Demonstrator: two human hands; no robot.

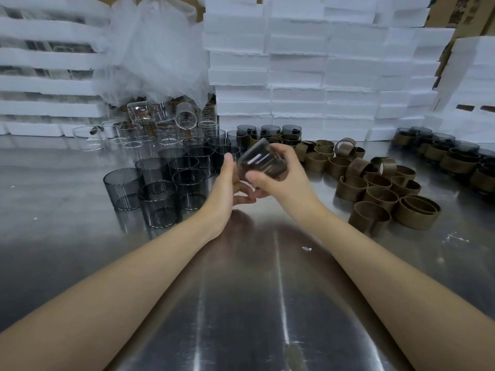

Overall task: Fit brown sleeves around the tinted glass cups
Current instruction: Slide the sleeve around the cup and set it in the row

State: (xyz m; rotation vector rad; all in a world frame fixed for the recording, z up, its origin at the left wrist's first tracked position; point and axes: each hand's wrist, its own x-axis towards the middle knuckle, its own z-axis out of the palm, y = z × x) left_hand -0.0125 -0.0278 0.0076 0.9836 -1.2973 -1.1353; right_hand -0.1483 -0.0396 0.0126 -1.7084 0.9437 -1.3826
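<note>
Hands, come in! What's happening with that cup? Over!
Left hand and right hand grip one tinted glass cup above the table. Sleeved or not: too blurred. Bare cups left, loose sleeves right, nothing blocking.

We hold a cup (pixel 261 163) over the table (pixel 241 290); bare cups (pixel 160 183) stand to its left, loose sleeves (pixel 375 194) right, foam boxes (pixel 294 62) behind.

Packing workshop/warehouse: white foam trays (pixel 294 62) stacked high, cardboard boxes (pixel 439 12) behind, steel surface (pixel 241 303) w/ cups (pixel 126 187) & sleeves (pixel 371 218) in bulk.
</note>
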